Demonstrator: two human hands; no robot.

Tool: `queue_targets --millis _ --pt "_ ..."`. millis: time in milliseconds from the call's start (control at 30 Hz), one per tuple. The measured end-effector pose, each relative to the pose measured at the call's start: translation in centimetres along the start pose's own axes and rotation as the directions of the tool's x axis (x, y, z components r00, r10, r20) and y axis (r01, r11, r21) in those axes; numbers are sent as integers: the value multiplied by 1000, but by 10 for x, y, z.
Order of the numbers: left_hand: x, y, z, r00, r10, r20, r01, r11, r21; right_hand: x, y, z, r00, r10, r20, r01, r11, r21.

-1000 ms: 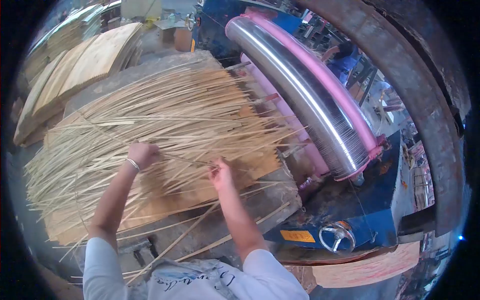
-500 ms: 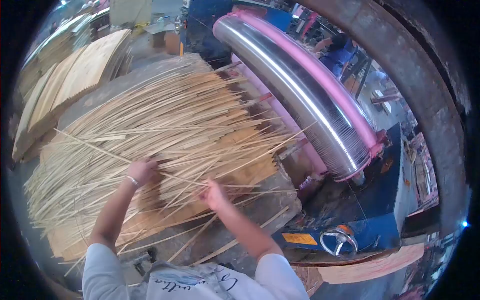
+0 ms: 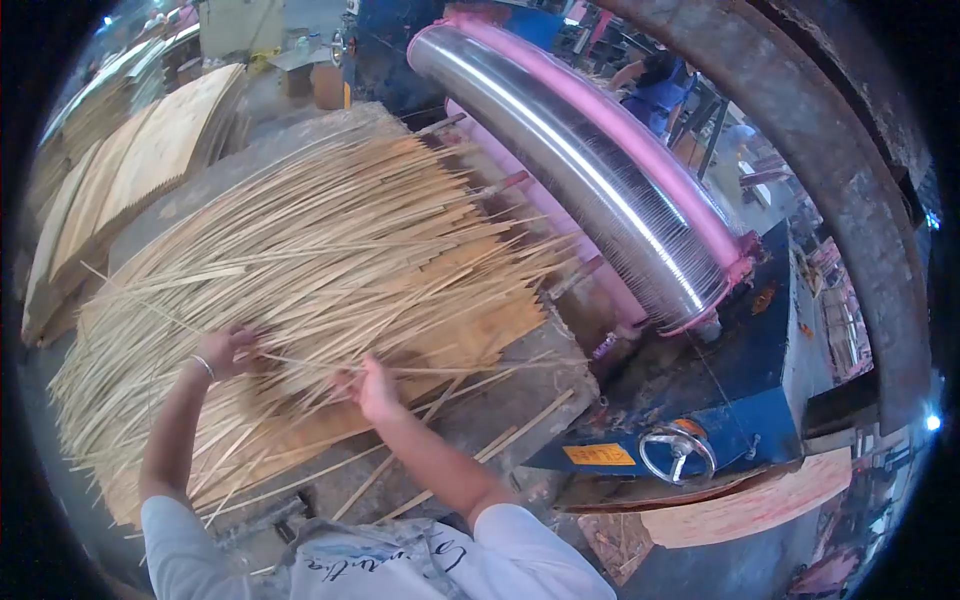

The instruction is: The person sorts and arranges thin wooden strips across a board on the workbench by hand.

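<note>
A wide heap of thin wood strips (image 3: 290,250) lies over flat sheets of wood veneer (image 3: 505,330), mostly running left to right. At the near side of the heap, my left hand (image 3: 228,352) is closed around a long thin strip that sticks out to the left behind it. Its fingertips are slightly blurred. My right hand (image 3: 370,388) is closed on strips at the near edge of the heap, a short way right of the left hand. Its fingers partly hide what they pinch.
Beyond the heap stands a blue machine (image 3: 690,425) with a shiny roller (image 3: 590,175), pink rollers and a handwheel (image 3: 677,453). Stacked veneer sheets (image 3: 135,165) are at the left. Loose strips lie on the grey table (image 3: 575,385). Another person (image 3: 660,95) is behind the machine.
Both hands have moved left along the near side of the heap, with the strips in them shifting left. The view has shifted slightly too.
</note>
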State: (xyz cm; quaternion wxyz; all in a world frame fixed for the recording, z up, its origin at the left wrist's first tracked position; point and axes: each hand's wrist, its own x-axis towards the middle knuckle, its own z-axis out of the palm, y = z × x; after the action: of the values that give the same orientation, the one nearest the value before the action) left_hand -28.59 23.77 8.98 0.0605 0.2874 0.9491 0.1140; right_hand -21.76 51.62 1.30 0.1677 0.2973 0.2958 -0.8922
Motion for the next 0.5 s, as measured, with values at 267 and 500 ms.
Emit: queue_targets --millis 267,500 --pt "20 14 16 976 -208 -66 216 965 148 14 -127 -84 910 -389 -143 393 919 1" --pt "77 56 31 967 -141 -212 152 988 33 6 -165 -117 857 -442 -266 446 894 -51"
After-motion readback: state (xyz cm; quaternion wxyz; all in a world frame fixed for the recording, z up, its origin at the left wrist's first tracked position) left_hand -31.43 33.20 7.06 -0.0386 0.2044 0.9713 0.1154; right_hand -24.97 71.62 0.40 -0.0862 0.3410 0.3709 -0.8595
